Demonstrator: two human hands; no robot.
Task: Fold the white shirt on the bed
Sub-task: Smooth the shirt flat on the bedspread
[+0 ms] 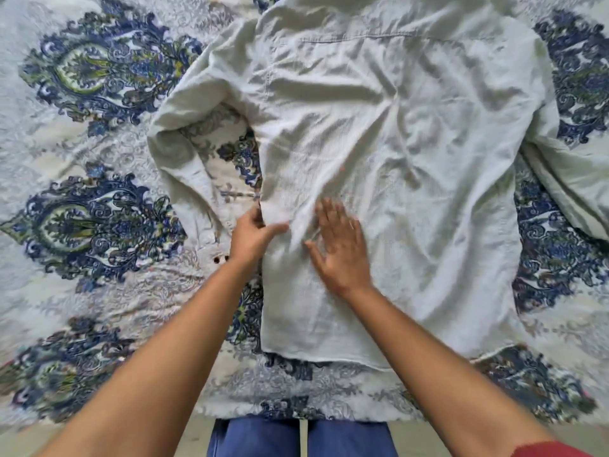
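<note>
Head view: bed [99,291], white shirt [395,159] spread back-up across it, two hands at its left side.
Smoothing before the first fold, I judge: left hand [252,234] pinches the side edge, right hand [341,249] lies flat, fingers spread; next, fold that side inward.

1. I take this for a home bedroom: a blue paisley bedspread [82,225] fills my view.
2. Its edge drops to a pale floor [421,440].
3. A crumpled white shirt [412,176] lies on the bedspread.
</note>
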